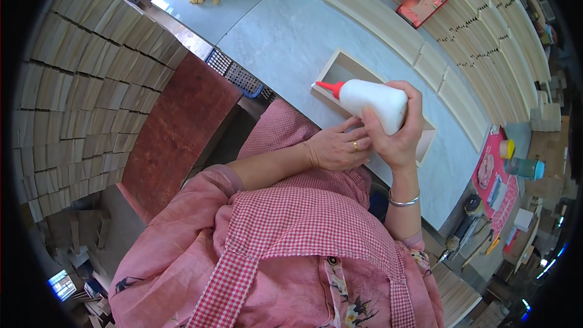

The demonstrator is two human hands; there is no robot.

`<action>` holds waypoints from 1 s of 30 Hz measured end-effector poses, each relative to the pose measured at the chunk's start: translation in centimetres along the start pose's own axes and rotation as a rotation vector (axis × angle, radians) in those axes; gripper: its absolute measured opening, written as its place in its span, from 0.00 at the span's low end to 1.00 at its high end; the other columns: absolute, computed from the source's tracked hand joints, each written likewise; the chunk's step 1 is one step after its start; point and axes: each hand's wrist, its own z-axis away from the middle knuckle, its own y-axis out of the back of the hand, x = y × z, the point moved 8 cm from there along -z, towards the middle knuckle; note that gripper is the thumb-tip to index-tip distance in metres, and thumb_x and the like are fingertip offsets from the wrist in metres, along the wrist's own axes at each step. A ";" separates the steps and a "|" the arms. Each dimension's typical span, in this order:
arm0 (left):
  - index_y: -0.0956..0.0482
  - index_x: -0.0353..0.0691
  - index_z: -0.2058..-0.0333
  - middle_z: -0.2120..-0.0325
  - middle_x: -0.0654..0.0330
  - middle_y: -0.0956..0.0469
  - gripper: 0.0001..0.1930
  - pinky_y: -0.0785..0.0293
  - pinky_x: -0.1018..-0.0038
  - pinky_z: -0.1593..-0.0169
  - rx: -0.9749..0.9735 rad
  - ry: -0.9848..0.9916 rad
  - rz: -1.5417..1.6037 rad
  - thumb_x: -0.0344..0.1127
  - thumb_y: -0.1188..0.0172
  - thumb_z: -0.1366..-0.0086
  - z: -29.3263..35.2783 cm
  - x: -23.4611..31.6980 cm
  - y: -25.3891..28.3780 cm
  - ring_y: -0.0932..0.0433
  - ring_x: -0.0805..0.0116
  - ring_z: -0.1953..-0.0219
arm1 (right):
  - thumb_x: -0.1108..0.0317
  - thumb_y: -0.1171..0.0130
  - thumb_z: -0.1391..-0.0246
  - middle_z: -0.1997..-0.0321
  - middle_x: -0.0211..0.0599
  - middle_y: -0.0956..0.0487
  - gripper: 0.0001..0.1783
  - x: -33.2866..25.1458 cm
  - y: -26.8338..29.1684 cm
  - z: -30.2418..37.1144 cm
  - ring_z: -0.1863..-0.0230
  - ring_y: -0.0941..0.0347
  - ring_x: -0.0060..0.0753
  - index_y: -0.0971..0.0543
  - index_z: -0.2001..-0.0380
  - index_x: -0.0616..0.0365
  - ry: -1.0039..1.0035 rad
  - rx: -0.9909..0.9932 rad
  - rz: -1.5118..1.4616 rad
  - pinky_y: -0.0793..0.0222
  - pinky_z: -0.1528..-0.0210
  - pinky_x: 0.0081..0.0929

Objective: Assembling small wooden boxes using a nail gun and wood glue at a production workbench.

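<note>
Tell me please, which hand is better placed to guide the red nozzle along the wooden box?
Probably the right hand: it holds the white bottle, its red nozzle by the wooden box. The left hand, by the box, holds no bottle.

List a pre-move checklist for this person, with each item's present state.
1. White bottle gripped in the right hand: ok.
2. Wooden frame fully visible: not ok; hands and bottle cover part.
3. Red nozzle touching the frame: cannot tell.
4. Left hand steadying the frame: cannot tell; its fingertips are partly hidden.
5. Phone apart from the frame: ok.
</note>
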 end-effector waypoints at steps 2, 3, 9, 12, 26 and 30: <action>0.17 0.45 0.58 0.44 0.59 0.27 0.11 0.38 0.52 0.29 0.004 0.009 0.001 0.37 0.39 0.39 0.2 0.0 -0.2 0.29 0.57 0.38 | 0.72 0.28 0.54 0.54 0.41 0.22 0.31 -0.3 -0.3 0.0 0.61 0.24 0.37 0.29 0.47 0.59 0.020 -0.036 -0.008 0.26 0.58 0.30; 0.17 0.45 0.59 0.44 0.59 0.27 0.11 0.38 0.52 0.29 0.005 0.013 0.002 0.37 0.39 0.39 0.3 0.0 -0.3 0.29 0.57 0.37 | 0.72 0.28 0.54 0.54 0.41 0.22 0.30 -0.4 -0.4 0.0 0.61 0.24 0.37 0.29 0.47 0.59 0.030 -0.054 -0.012 0.26 0.59 0.30; 0.17 0.44 0.59 0.42 0.58 0.27 0.11 0.39 0.51 0.28 -0.032 -0.003 0.008 0.38 0.39 0.39 0.1 0.0 -0.3 0.29 0.57 0.36 | 0.72 0.28 0.54 0.55 0.41 0.22 0.30 0.0 0.1 -0.8 0.61 0.24 0.37 0.29 0.47 0.59 0.029 0.025 0.080 0.26 0.59 0.29; 0.17 0.44 0.59 0.42 0.58 0.27 0.11 0.39 0.51 0.28 -0.029 0.000 0.008 0.38 0.39 0.39 0.2 0.0 -0.3 0.30 0.57 0.36 | 0.72 0.28 0.53 0.56 0.41 0.22 0.30 -0.2 -0.1 -0.7 0.62 0.24 0.37 0.29 0.47 0.59 -0.046 -0.056 -0.021 0.26 0.60 0.29; 0.18 0.43 0.52 0.41 0.60 0.26 0.16 0.38 0.55 0.30 -0.053 -0.005 -0.059 0.37 0.37 0.39 0.0 0.0 -0.2 0.26 0.61 0.38 | 0.70 0.29 0.51 0.61 0.40 0.20 0.27 0.8 0.1 -1.8 0.67 0.24 0.35 0.28 0.48 0.58 -0.077 -0.006 0.004 0.25 0.64 0.30; 0.18 0.43 0.52 0.39 0.59 0.28 0.16 0.39 0.56 0.30 -0.047 0.000 -0.056 0.37 0.38 0.38 0.1 0.0 -0.3 0.28 0.60 0.35 | 0.70 0.29 0.50 0.61 0.40 0.20 0.27 1.3 0.0 -1.9 0.67 0.24 0.35 0.28 0.48 0.57 -0.107 -0.009 -0.033 0.25 0.64 0.30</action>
